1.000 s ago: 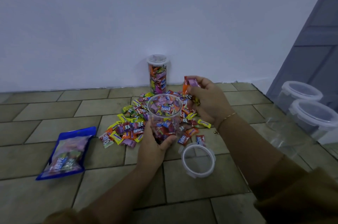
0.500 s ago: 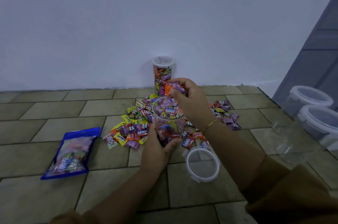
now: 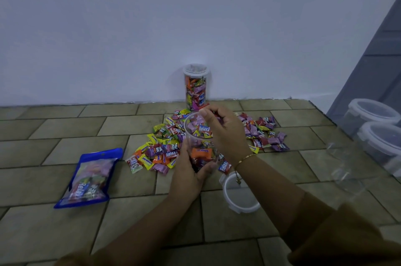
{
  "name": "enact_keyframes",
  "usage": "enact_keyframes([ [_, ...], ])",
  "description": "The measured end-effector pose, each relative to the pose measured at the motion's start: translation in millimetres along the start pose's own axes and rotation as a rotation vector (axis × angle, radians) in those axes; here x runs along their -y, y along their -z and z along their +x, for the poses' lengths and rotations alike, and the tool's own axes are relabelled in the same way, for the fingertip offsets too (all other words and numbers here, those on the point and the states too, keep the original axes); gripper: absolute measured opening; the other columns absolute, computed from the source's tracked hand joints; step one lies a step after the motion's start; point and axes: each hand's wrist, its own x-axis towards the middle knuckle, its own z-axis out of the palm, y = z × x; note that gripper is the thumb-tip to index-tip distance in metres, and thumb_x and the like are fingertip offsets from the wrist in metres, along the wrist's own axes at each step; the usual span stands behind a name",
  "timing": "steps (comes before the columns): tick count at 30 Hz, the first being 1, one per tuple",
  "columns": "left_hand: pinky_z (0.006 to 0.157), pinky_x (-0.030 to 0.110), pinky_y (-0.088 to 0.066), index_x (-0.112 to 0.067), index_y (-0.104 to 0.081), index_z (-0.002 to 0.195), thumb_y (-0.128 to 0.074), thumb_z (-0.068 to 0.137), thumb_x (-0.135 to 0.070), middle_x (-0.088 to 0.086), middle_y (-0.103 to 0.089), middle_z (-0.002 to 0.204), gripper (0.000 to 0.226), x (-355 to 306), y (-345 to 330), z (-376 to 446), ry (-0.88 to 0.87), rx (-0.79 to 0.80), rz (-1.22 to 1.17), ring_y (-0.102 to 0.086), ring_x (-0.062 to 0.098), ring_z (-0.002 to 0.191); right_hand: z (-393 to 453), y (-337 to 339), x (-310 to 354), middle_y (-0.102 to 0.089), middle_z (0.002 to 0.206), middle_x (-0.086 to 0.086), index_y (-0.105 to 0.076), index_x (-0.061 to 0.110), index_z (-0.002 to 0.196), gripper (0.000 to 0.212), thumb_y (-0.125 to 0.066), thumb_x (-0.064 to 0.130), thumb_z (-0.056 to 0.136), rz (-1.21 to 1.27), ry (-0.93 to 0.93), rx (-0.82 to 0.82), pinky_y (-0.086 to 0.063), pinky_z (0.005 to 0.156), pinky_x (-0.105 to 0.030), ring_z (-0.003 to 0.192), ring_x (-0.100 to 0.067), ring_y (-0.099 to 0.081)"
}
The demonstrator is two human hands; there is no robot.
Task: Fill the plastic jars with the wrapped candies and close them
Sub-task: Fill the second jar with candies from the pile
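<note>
Two hands work one clear plastic jar [image 3: 200,142] on the tiled floor [image 3: 65,135]. The left hand [image 3: 188,170] grips the jar low down, thumb and fingers curled round its wall, so the jar stands upright between them. The right hand [image 3: 223,129] hangs over the open mouth with its fingers bunched together on a few wrapped candies [image 3: 211,113]; a red wrapper end shows just beyond the fingertips, above the rim. How many sweets it holds cannot be told.

Judging by this, the filling step is in hand: the jar looks nearly full, with purple and blue wrappers reaching close to the rim under the right fingers. The next move seems to call for the right fingers to spread and let the sweets fall inside the rim, while the left grip keeps the jar steady.

The loose candy pile [image 3: 165,146] lies just beyond and to both sides of the left fingers, touching the jar's foot. The white-rimmed lid [image 3: 238,205] lies flat on the floor beneath the right wrist, near enough to take once the jar is topped up; closing is not yet begun.

Further off from the fingers, against the wall, stands a filled, lidded jar [image 3: 196,87]. A blue candy bag [image 3: 89,179] lies well to the left of the left hand. Two lidded containers [image 3: 377,126] sit far to the right.
</note>
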Motion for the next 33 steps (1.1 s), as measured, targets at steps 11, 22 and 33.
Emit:
enact_keyframes([
  [11,0.119,0.043,0.002,-0.018,-0.019,0.15,-0.018,0.076,-0.08,0.003,-0.019,0.158,0.097,21,54,14,0.018,-0.201,0.551,-0.008,0.018,0.146,-6,-2,-4,-0.059,0.114,0.014,-0.036,0.038,0.134,0.063,-0.062,0.055,0.079,0.144,-0.111,0.021,-0.046,0.1,-0.037,0.114,-0.003,-0.054],
  [22,0.098,0.041,-0.035,-0.026,-0.045,0.136,-0.043,0.081,-0.072,0.008,-0.049,0.131,0.071,43,87,43,0.151,-0.124,1.017,-0.043,0.027,0.122,-27,-5,-30,-0.037,0.144,-0.005,-0.004,0.039,0.144,0.132,-0.086,0.057,0.041,0.167,-0.278,0.21,-0.036,0.11,-0.037,0.133,-0.014,-0.036],
  [33,0.054,0.025,-0.03,-0.019,-0.047,0.083,-0.045,0.094,-0.048,0.001,-0.053,0.076,0.031,30,86,55,0.142,-0.253,0.592,-0.053,0.017,0.071,-35,-9,-33,-0.042,0.133,0.003,-0.024,0.024,0.139,0.103,-0.081,0.041,0.054,0.148,-0.224,0.142,-0.037,0.1,-0.01,0.126,-0.007,-0.04],
])
